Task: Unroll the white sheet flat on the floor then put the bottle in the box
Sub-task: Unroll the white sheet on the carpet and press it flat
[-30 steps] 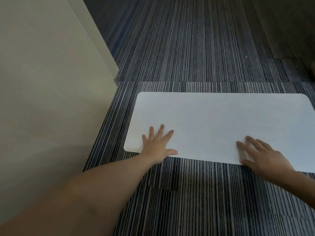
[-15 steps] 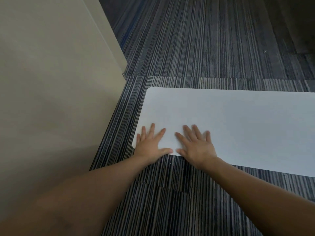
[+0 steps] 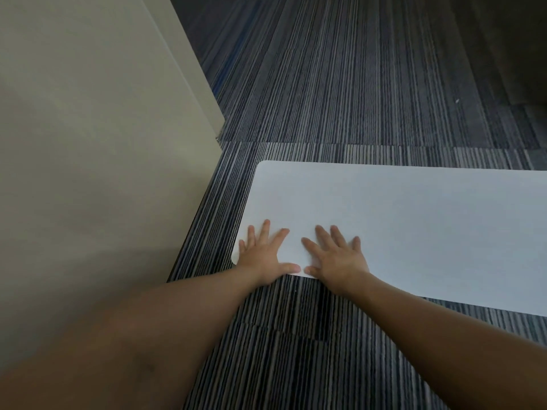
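On striped carpet [image 3: 340, 99], white sheet [image 3: 414, 226] lies flat, running off right edge. Left hand [image 3: 263, 255] and right hand [image 3: 337, 258] press palms down on its near-left corner, fingers spread, gripping nothing. Beige wall [image 3: 88, 143] at left. Bottle, box not visible.
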Available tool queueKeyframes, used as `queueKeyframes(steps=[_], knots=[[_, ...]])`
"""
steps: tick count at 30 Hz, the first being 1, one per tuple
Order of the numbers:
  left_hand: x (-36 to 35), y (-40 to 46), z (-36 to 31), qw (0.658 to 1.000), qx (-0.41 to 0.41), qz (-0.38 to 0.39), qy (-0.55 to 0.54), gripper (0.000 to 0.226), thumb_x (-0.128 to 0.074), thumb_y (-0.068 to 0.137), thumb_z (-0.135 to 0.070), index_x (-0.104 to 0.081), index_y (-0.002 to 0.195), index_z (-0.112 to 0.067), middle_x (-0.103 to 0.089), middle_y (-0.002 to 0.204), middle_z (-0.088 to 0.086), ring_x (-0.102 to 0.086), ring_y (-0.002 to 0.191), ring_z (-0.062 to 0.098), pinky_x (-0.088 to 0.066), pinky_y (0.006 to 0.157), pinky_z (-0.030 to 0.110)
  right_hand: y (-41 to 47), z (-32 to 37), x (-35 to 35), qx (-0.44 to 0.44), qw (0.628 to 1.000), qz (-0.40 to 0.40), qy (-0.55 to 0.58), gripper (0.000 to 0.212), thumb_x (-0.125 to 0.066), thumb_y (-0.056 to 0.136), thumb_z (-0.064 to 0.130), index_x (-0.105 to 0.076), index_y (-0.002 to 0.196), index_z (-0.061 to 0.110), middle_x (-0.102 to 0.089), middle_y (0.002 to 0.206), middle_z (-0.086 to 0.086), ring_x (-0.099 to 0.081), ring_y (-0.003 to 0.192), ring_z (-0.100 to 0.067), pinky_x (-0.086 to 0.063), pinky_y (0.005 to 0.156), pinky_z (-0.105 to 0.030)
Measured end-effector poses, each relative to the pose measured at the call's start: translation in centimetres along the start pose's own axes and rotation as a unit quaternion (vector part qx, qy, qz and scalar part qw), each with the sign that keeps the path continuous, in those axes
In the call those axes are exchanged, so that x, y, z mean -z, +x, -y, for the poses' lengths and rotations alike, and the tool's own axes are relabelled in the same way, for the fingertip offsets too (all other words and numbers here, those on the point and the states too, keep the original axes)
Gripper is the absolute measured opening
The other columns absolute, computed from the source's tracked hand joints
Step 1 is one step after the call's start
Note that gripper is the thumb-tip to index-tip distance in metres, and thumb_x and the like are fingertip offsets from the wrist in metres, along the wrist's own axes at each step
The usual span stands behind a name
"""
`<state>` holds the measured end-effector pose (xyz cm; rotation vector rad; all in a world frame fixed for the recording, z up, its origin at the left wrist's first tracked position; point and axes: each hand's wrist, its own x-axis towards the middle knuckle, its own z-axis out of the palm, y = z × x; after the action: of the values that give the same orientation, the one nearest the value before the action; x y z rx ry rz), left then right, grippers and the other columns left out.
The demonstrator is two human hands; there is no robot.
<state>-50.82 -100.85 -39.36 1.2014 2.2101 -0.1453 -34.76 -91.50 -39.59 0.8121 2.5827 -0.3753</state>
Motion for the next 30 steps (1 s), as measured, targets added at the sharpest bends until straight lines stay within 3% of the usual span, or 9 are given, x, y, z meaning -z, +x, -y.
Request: queueKeyframes(steps=[3, 6, 11, 19, 30], knots=[[1.8, 0.4, -2.7, 0.998, 0.046, 0.027, 0.044, 0.1, -0.07, 0.075, -0.055, -0.007, 0.151, -0.037, 0.017, 0.162, 0.003, 0.012, 0.146, 0.041, -0.008, 0.113, 0.067, -1.4, -1.4, 0.6, 0.004, 0.998, -0.014, 0.054, 0.072, -0.046, 0.095, 0.052, -0.01, 0.154, 0.032, 0.0, 0.165, -0.004, 0.001, 0.151, -0.029, -0.017, 0.117, -0.056], [3.1, 0.5, -6.5, 0.994, 0.004, 0.027, 0.11, 0.093, -0.07, 0.077, -0.04, -0.013, 0.15, -0.031, 0.013, 0.162, 0.005, 0.009, 0.146, 0.043, -0.009, 0.111, 0.07, -4.5, -5.1, 0.3, -0.043, 0.995, -0.044, 0.085, 0.069, -0.047, 0.093, 0.053, -0.019, 0.151, 0.029, -0.009, 0.163, -0.005, -0.006, 0.15, -0.027, -0.024, 0.115, -0.055], [2.7, 1.2, -12.6, 0.997, -0.026, 0.055, 0.05, 0.099, -0.068, 0.078, -0.05, -0.006, 0.153, -0.031, 0.011, 0.163, 0.006, 0.001, 0.147, 0.043, -0.023, 0.112, 0.062, -11.1, -14.0, -0.1, -0.131, 0.987, -0.028, 0.084, 0.069, -0.044, 0.094, 0.054, -0.017, 0.152, 0.029, -0.007, 0.164, -0.003, -0.005, 0.15, -0.027, -0.022, 0.115, -0.058], [0.9, 1.2, -21.2, 0.99, -0.104, 0.05, 0.077, 0.096, -0.065, 0.085, -0.049, -0.002, 0.155, -0.029, 0.011, 0.164, 0.004, 0.005, 0.149, 0.037, -0.02, 0.116, 0.053, -21.3, -25.3, -1.7, -0.249, 0.964, -0.003, 0.088, 0.071, -0.045, 0.095, 0.051, -0.011, 0.153, 0.03, -0.003, 0.165, -0.002, -0.001, 0.151, -0.028, -0.016, 0.117, -0.058], [-1.2, 1.1, -25.4, 0.989, -0.132, 0.017, 0.066, 0.089, -0.06, 0.088, -0.049, -0.005, 0.155, -0.029, 0.006, 0.164, 0.004, 0.0, 0.15, 0.03, -0.022, 0.116, 0.047, -24.4, -27.0, -2.8, -0.249, 0.96, -0.032, 0.123, 0.071, -0.033, 0.096, 0.06, -0.005, 0.154, 0.03, -0.005, 0.165, -0.003, -0.003, 0.151, -0.025, -0.013, 0.118, -0.054]])
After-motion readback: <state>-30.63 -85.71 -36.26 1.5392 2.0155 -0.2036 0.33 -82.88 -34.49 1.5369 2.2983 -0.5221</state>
